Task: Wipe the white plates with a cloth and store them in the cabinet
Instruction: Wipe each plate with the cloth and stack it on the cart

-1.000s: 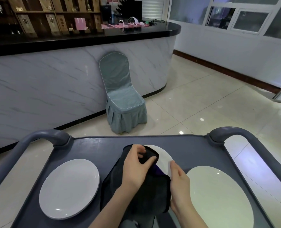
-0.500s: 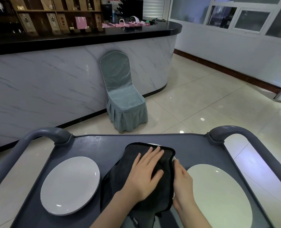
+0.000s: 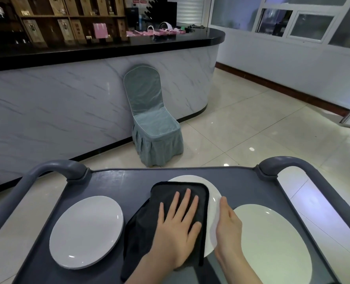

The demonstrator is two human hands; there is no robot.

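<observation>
- Left hand [image 3: 177, 228] lies flat, fingers straight, pressing the soft black cloth [image 3: 141, 232] onto the plate [image 3: 213, 194] beneath it.
- Right hand [image 3: 228, 224] touches the rim beside the cloth; its finger curl is hidden.
- The plate is likely slick and breakable: lift it by opposite rims.

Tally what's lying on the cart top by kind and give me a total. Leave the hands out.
White plates: 3 (left, middle, partly under the cloth, right)
Black cloth: 1
Total: 4 things on the grey cart
</observation>
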